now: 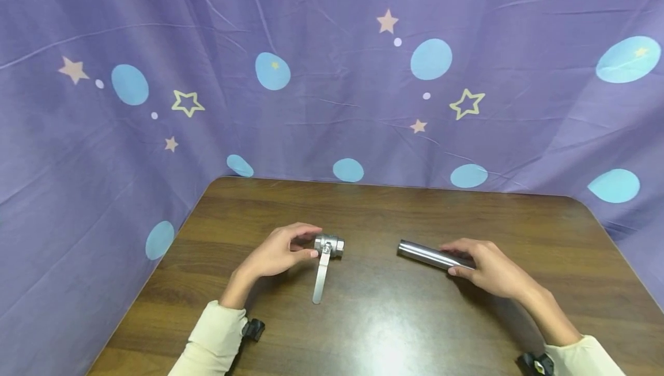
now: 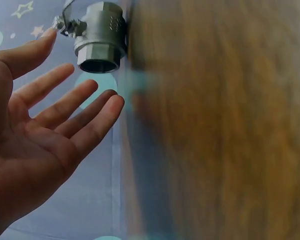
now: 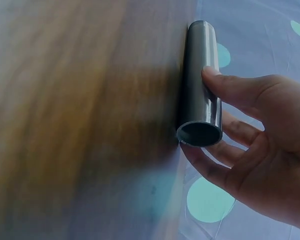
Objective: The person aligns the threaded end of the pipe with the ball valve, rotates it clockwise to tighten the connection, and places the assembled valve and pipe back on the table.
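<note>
A metal ball valve (image 1: 329, 244) with a flat lever handle (image 1: 320, 284) lies on the wooden table, its lever pointing toward the near edge. My left hand (image 1: 276, 253) is just left of it, thumb and fingers spread around its left end. In the left wrist view those fingers (image 2: 97, 120) stand apart from the valve body (image 2: 101, 35); whether the thumb touches it I cannot tell. Farther right, a hollow shiny steel pipe (image 1: 425, 254) lies at a slant on the table. My right hand (image 1: 490, 269) holds its right end, thumb on one side, fingers behind.
The brown wooden table (image 1: 384, 209) has rounded back corners. Behind it and on both sides hangs a purple curtain (image 1: 321, 116) with stars and blue spots. Each cream sleeve has a black wrist device, as on the left sleeve (image 1: 215, 333).
</note>
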Motion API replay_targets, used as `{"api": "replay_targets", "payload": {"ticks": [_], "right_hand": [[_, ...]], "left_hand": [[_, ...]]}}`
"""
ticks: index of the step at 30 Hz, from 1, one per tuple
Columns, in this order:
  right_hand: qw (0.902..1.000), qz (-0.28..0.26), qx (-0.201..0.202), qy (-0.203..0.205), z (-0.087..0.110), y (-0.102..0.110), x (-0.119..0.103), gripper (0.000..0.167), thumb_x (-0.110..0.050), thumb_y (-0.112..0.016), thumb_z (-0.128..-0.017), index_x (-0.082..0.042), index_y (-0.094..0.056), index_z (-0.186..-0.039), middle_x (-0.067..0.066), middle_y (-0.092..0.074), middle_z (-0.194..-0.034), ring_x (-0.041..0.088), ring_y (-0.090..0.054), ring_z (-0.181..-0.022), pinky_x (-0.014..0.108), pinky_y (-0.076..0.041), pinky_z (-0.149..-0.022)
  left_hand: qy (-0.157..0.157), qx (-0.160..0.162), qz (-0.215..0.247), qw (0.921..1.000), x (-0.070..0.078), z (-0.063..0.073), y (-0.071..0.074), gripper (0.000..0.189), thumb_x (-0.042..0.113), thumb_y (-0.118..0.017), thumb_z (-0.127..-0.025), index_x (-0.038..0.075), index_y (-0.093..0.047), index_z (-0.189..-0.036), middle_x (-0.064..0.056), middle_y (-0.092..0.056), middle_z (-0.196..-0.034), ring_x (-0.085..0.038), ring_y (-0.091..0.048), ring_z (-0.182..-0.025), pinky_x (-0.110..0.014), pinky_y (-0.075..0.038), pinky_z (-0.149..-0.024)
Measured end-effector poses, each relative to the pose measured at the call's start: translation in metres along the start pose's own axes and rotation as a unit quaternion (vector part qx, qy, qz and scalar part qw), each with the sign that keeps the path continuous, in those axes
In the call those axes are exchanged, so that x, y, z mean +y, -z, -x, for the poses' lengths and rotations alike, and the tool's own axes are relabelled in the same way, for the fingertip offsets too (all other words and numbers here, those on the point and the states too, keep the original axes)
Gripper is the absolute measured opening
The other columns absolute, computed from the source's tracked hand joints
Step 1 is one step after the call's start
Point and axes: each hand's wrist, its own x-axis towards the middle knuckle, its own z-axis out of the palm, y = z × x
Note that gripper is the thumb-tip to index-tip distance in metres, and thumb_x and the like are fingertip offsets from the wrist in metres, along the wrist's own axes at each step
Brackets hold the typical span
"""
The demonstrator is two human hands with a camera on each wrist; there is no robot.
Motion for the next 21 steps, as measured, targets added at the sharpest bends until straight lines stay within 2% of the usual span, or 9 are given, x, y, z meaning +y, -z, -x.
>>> {"api": "replay_targets", "payload": {"ticks": [5,8,14,21], "right_hand": [[0.9999,-0.006,-0.010,-0.002,-0.005,-0.003,-0.001,0.049,-0.012,-0.089,-0.085,-0.009,-0.075,-0.131,-0.002,-0.080,-0.115,0.007,-0.070,-0.100,0.038,-0.062,-0.087],[0.9999,-0.007,-0.011,0.003,-0.008,-0.004,-0.002,0.050,-0.012,-0.090,-0.084,-0.010,-0.075,-0.131,-0.002,-0.080,-0.116,0.009,-0.071,-0.101,0.039,-0.062,-0.088],[0.9998,-0.011,-0.008,0.014,-0.009,-0.006,-0.002,0.049,-0.014,-0.090,-0.085,-0.011,-0.075,-0.131,-0.002,-0.080,-0.116,0.010,-0.071,-0.100,0.039,-0.062,-0.087],[0.9996,-0.007,0.002,0.026,-0.008,-0.008,-0.001,0.047,-0.011,-0.090,-0.084,-0.011,-0.076,-0.129,0.002,-0.080,-0.120,0.017,-0.074,-0.105,0.043,-0.063,-0.091]], "left_hand": [[-0.002,-0.011,-0.006,0.9999,-0.003,-0.005,0.001,0.057,0.003,-0.081,-0.093,-0.004,-0.061,-0.145,-0.023,-0.066,-0.144,-0.040,-0.066,-0.131,-0.042,-0.061,-0.102],[-0.007,-0.014,-0.040,0.9991,-0.002,-0.012,-0.002,0.057,0.002,-0.082,-0.091,-0.002,-0.063,-0.144,-0.020,-0.069,-0.142,-0.034,-0.069,-0.126,-0.040,-0.062,-0.102],[-0.012,-0.014,-0.119,0.9927,0.007,-0.021,-0.009,0.053,0.000,-0.078,-0.090,0.003,-0.068,-0.142,-0.012,-0.075,-0.134,-0.023,-0.070,-0.117,-0.043,-0.059,-0.102],[-0.013,-0.008,-0.136,0.9906,0.012,-0.025,-0.016,0.049,0.000,-0.076,-0.090,0.004,-0.071,-0.138,-0.011,-0.077,-0.128,-0.020,-0.070,-0.112,-0.041,-0.060,-0.099]]}}
